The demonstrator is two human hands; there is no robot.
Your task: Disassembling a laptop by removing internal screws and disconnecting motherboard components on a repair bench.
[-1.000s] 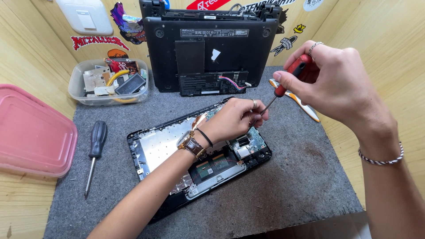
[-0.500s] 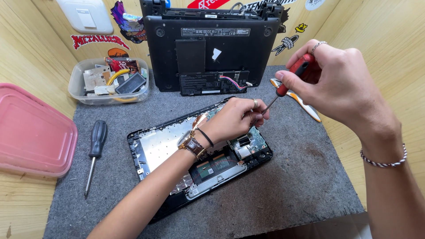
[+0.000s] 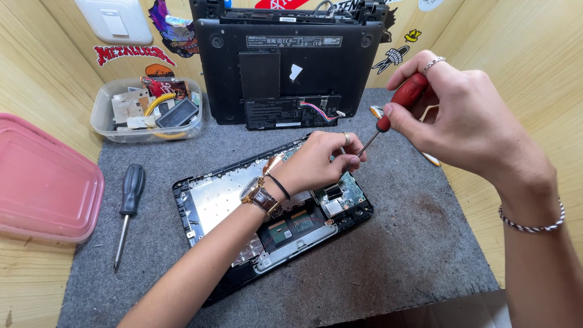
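Observation:
An opened black laptop base with a bare metal plate and a green circuit board lies on the grey felt mat. My left hand, with a watch and a ring, rests on the board's far corner, fingers curled around the tip of the screwdriver. My right hand grips a red-handled screwdriver, its shaft slanting down left to my left fingertips.
The laptop's black bottom cover leans upright at the back. A clear tub of parts sits at back left, a pink lid at far left, a black-handled screwdriver beside it. Wooden walls close in both sides.
Both hands stay on the same spot of the board. My right hand has shifted slightly on the red screwdriver; nothing else has moved.

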